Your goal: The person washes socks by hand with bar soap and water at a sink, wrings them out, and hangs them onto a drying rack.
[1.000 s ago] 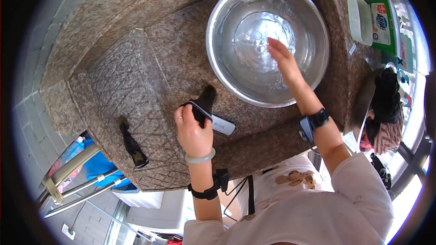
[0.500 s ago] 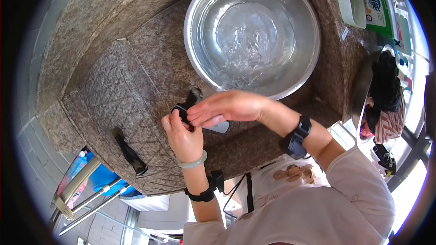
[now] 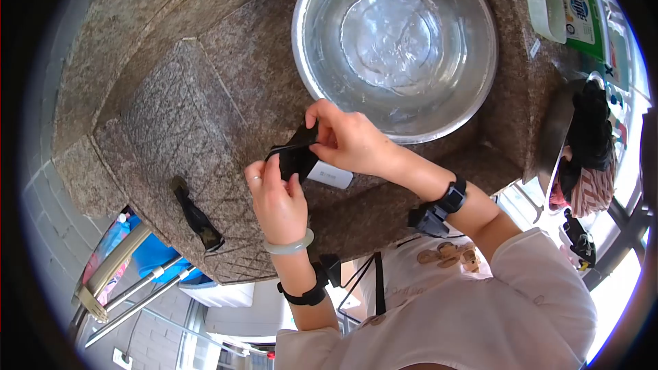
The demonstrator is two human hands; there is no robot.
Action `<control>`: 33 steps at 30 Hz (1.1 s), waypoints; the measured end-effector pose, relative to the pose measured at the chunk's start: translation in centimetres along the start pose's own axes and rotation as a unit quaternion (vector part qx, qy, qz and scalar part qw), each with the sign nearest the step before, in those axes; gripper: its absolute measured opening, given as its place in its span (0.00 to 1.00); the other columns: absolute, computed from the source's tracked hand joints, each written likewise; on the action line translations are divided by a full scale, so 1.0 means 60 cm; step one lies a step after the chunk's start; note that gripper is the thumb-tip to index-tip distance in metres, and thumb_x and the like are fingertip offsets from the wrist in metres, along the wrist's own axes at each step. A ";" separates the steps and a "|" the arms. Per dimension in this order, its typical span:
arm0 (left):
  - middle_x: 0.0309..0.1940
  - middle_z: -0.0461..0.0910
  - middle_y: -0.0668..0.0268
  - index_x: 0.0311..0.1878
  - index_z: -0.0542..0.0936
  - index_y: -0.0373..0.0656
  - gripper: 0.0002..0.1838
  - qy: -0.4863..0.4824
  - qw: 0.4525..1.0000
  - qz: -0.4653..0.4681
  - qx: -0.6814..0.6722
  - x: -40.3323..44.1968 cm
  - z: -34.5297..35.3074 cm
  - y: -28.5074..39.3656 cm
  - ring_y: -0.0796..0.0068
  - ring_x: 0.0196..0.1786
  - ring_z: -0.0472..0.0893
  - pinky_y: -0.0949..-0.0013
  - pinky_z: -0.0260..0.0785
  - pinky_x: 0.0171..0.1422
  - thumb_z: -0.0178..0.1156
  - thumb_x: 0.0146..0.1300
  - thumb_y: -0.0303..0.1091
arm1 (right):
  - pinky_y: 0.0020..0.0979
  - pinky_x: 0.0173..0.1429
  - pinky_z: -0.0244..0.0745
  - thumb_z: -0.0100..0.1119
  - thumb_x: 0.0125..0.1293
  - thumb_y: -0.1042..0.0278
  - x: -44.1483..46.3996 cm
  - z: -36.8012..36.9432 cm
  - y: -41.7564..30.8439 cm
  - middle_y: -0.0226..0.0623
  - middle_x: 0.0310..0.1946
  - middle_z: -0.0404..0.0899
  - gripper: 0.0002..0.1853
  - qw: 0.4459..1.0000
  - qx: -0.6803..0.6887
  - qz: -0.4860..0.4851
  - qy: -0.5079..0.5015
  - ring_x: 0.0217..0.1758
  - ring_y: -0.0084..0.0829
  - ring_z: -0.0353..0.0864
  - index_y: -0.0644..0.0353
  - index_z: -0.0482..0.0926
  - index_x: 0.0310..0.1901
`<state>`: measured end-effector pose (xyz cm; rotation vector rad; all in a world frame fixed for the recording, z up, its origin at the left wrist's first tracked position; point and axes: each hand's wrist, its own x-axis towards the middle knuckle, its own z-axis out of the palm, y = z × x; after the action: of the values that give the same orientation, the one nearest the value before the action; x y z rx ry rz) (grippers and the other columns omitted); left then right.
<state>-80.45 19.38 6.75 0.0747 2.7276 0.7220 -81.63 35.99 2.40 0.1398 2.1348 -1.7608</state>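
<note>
the fingers of the left hand (image 3: 281,214) and right hand (image 3: 358,144) pinch a black cloth (image 3: 296,159), apparently keeping it stretched, over the desk (image 3: 236,137) beside the near rim of the water-filled basin (image 3: 489,75), probably for easy dipping.

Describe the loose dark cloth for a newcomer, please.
From the big metal basin, look down-left across the stone slab. Past the left hand lies a narrow dark cloth, untouched, unlike the black cloth between that hand and the right hand.
</note>
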 end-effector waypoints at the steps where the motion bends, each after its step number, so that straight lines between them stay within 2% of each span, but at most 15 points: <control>1: 0.43 0.65 0.57 0.49 0.71 0.34 0.24 -0.012 1.000 -0.005 -0.007 0.001 -0.006 0.009 0.69 0.27 0.74 0.70 0.70 0.33 0.62 0.45 0.18 | 0.36 0.28 0.70 0.58 0.46 0.78 -0.002 -0.002 -0.005 0.38 0.18 0.74 0.18 1.000 0.001 0.000 -0.004 0.23 0.40 0.77 0.59 0.64 0.39; 3: 0.45 0.63 0.58 0.50 0.70 0.34 0.26 -0.015 0.999 -0.005 -0.033 0.001 -0.009 0.009 0.75 0.26 0.73 0.76 0.71 0.31 0.63 0.43 0.15 | 0.33 0.27 0.70 0.60 0.47 0.79 -0.005 -0.006 -0.016 0.37 0.18 0.73 0.19 1.000 0.013 0.001 -0.005 0.23 0.36 0.78 0.59 0.64 0.39; 7: 0.45 0.63 0.59 0.50 0.71 0.34 0.26 0.004 0.998 -0.010 -0.063 -0.008 -0.027 0.017 0.77 0.26 0.73 0.77 0.71 0.31 0.64 0.44 0.16 | 0.31 0.27 0.70 0.60 0.48 0.79 -0.011 -0.018 -0.044 0.37 0.18 0.74 0.18 0.999 0.026 0.028 -0.021 0.23 0.34 0.78 0.60 0.64 0.39; 10: 0.42 0.63 0.57 0.49 0.71 0.34 0.24 0.023 0.997 -0.013 -0.070 -0.020 -0.036 0.027 0.74 0.25 0.71 0.71 0.69 0.33 0.63 0.45 0.18 | 0.30 0.27 0.70 0.60 0.49 0.80 -0.013 -0.015 -0.050 0.36 0.18 0.74 0.18 0.999 0.040 0.025 -0.027 0.22 0.32 0.78 0.60 0.64 0.40; 12: 0.43 0.63 0.60 0.50 0.71 0.34 0.25 0.041 0.998 0.002 -0.042 -0.025 -0.038 0.030 0.79 0.26 0.72 0.77 0.71 0.30 0.63 0.45 0.17 | 0.29 0.27 0.70 0.60 0.49 0.80 -0.013 -0.013 -0.047 0.36 0.19 0.73 0.18 0.998 0.055 0.016 -0.021 0.22 0.31 0.77 0.60 0.64 0.40; 16: 0.41 0.64 0.60 0.50 0.70 0.33 0.25 0.069 0.997 0.015 -0.043 -0.030 -0.031 0.034 0.80 0.26 0.72 0.77 0.70 0.30 0.63 0.45 0.17 | 0.29 0.27 0.70 0.60 0.49 0.80 -0.021 -0.007 -0.059 0.35 0.19 0.73 0.17 0.996 0.077 0.032 -0.016 0.22 0.30 0.77 0.60 0.65 0.39; 20: 0.38 0.65 0.61 0.50 0.70 0.32 0.26 0.078 0.994 0.033 -0.065 -0.029 -0.014 0.022 0.80 0.24 0.70 0.77 0.68 0.28 0.63 0.44 0.17 | 0.28 0.29 0.72 0.59 0.52 0.76 -0.042 0.016 -0.050 0.34 0.21 0.74 0.13 0.994 0.019 -0.098 -0.045 0.23 0.30 0.77 0.58 0.68 0.38; 22: 0.38 0.65 0.61 0.50 0.70 0.32 0.26 0.061 0.995 0.034 -0.074 -0.027 -0.005 0.007 0.80 0.24 0.70 0.77 0.68 0.28 0.63 0.43 0.16 | 0.26 0.32 0.73 0.60 0.52 0.75 -0.041 0.003 -0.035 0.34 0.26 0.76 0.14 0.993 0.056 -0.070 -0.079 0.28 0.27 0.78 0.58 0.70 0.41; 24: 0.37 0.65 0.61 0.49 0.70 0.32 0.26 0.025 0.997 0.027 -0.067 -0.023 0.002 -0.008 0.79 0.23 0.70 0.77 0.68 0.29 0.62 0.42 0.15 | 0.27 0.37 0.73 0.60 0.55 0.72 -0.026 -0.037 0.003 0.33 0.35 0.77 0.17 0.993 0.036 -0.112 0.026 0.35 0.25 0.78 0.57 0.71 0.47; 26: 0.37 0.65 0.62 0.49 0.70 0.32 0.26 0.021 0.998 0.031 -0.054 -0.022 0.000 -0.016 0.77 0.24 0.70 0.76 0.68 0.30 0.62 0.41 0.15 | 0.26 0.48 0.69 0.56 0.60 0.72 -0.010 -0.105 0.055 0.31 0.44 0.74 0.15 0.985 0.076 0.052 0.143 0.50 0.24 0.72 0.58 0.71 0.49; 28: 0.37 0.66 0.62 0.49 0.71 0.33 0.27 0.030 0.997 0.064 -0.037 -0.023 0.004 -0.028 0.76 0.25 0.71 0.74 0.69 0.30 0.62 0.40 0.15 | 0.27 0.51 0.67 0.51 0.64 0.65 0.010 -0.184 0.125 0.32 0.47 0.74 0.14 0.941 0.182 0.080 0.273 0.51 0.24 0.71 0.59 0.73 0.49; 29: 0.37 0.66 0.62 0.49 0.71 0.33 0.27 0.029 0.997 0.065 -0.039 -0.023 0.008 -0.029 0.76 0.25 0.71 0.74 0.69 0.30 0.62 0.40 0.15 | 0.27 0.51 0.67 0.51 0.64 0.65 0.017 -0.207 0.156 0.32 0.47 0.74 0.14 0.941 0.180 0.080 0.275 0.51 0.24 0.71 0.59 0.73 0.49; 31: 0.39 0.68 0.61 0.49 0.70 0.34 0.28 0.032 0.997 0.066 -0.003 -0.022 0.018 -0.031 0.74 0.27 0.72 0.73 0.70 0.31 0.63 0.39 0.16 | 0.28 0.51 0.67 0.48 0.65 0.59 0.029 -0.233 0.212 0.34 0.49 0.74 0.17 0.890 0.239 0.140 0.363 0.49 0.27 0.73 0.61 0.74 0.49; 32: 0.39 0.68 0.61 0.49 0.70 0.34 0.28 0.033 0.997 0.066 -0.003 -0.021 0.026 -0.034 0.74 0.27 0.72 0.73 0.70 0.31 0.63 0.39 0.16 | 0.28 0.51 0.67 0.48 0.65 0.59 0.032 -0.230 0.242 0.34 0.49 0.74 0.17 0.891 0.238 0.138 0.362 0.49 0.27 0.73 0.61 0.74 0.49; 33: 0.41 0.69 0.61 0.50 0.69 0.36 0.29 0.028 0.998 0.046 -0.016 -0.020 0.037 -0.037 0.72 0.28 0.74 0.70 0.71 0.32 0.64 0.40 0.19 | 0.29 0.52 0.68 0.47 0.65 0.60 0.036 -0.224 0.273 0.36 0.48 0.75 0.17 0.888 0.348 0.159 0.255 0.48 0.28 0.74 0.63 0.74 0.48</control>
<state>-78.57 18.34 4.19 0.1757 2.7801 0.8049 -81.54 52.12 -11.49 1.1786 1.5032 -2.3596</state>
